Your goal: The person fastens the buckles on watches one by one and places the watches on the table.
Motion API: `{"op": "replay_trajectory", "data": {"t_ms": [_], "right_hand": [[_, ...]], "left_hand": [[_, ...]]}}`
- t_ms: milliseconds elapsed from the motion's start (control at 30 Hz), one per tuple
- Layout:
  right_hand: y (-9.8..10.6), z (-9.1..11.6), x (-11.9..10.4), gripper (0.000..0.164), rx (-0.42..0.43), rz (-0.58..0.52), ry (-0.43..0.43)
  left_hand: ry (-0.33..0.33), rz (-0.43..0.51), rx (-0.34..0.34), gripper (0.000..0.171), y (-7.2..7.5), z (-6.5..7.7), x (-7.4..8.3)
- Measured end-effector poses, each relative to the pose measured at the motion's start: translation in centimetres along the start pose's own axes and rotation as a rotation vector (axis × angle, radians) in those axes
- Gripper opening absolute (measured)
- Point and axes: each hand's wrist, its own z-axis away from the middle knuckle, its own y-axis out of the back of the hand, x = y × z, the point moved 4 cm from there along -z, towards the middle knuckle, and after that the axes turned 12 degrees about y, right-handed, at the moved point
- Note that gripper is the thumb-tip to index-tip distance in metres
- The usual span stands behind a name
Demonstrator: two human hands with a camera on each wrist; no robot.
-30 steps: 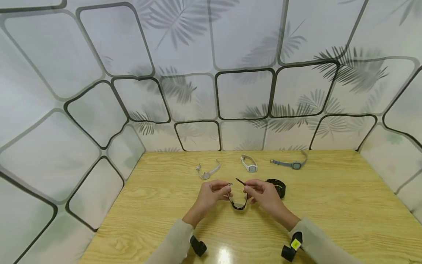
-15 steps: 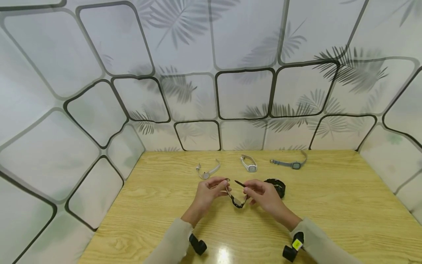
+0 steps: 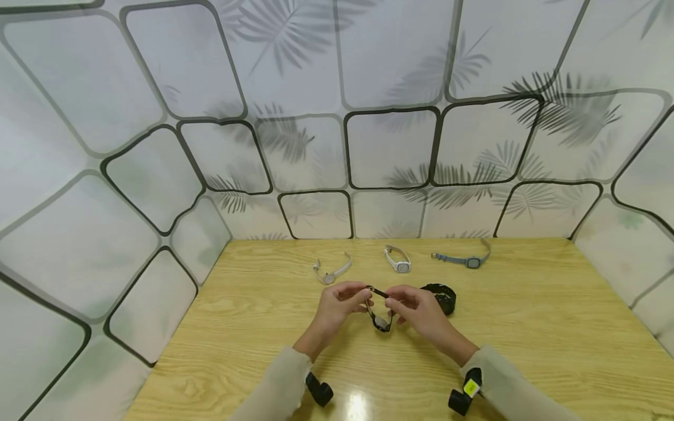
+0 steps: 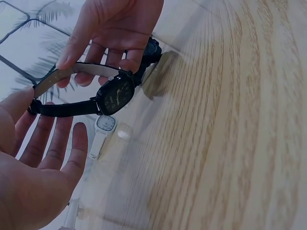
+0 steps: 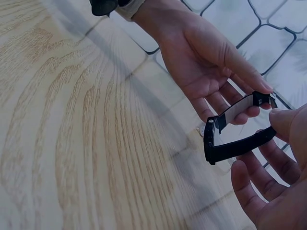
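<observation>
Both hands hold a black wristwatch [image 3: 381, 323] over the table, its dial hanging lowest and its strap raised into a loop. The dark, squarish dial [image 4: 116, 96] faces the left wrist camera. My left hand [image 3: 334, 309] pinches the buckle end between thumb and fingers. My right hand [image 3: 421, 310] pinches the other strap half near its tip, which overlaps the buckle by the left fingertips in the head view. The metal buckle [image 5: 272, 99] shows in the right wrist view. Beside the right hand lies another black watch [image 3: 447, 299], partly hidden behind that hand.
Along the back of the wooden table [image 3: 237, 327] lie a thin pale watch [image 3: 329, 279], a white watch [image 3: 403, 267] and a blue-grey watch [image 3: 473, 262]. Patterned fabric walls [image 3: 389, 149] enclose the table at the back and sides.
The gap between strap tip and buckle has closed; the tip now overlaps the buckle at the left fingertips. The right hand has shifted slightly left. The watches on the table have not moved.
</observation>
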Motion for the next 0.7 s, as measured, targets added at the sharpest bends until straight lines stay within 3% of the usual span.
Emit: {"op": "replay_trajectory", "data": {"t_ms": [700], "right_hand": [[-0.39, -0.26, 0.04, 0.031, 0.022, 0.040, 0.019]], "left_hand": [[0.061, -0.029, -0.014, 0.025, -0.81, -0.18, -0.40]]}}
